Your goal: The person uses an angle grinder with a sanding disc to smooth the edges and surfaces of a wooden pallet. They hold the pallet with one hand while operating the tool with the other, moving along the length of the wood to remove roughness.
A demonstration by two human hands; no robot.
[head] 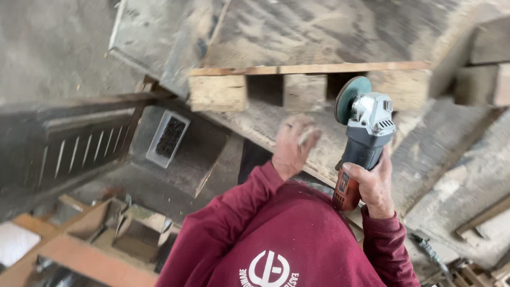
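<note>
My right hand [375,187] grips the dark body of an angle grinder [365,139], which has an orange rear end and a grey metal head. Its teal disc [348,97] stands upright, close to the edge of a wooden frame [308,69] with pale blocks [304,91] under a thin top strip. My left hand [294,147] lies on the dusty sloping board [255,125] below that frame, left of the grinder. Its fingers are curled on a small pale piece [307,136], which is blurred. Red sleeves cover both my arms.
A dark slatted panel [79,149] leans at the left. Beside it lies a white-framed box with a dark mesh inside [169,139]. Open wooden boxes [133,234] and planks sit at the lower left. Dusty boards and scrap wood [478,223] fill the right side.
</note>
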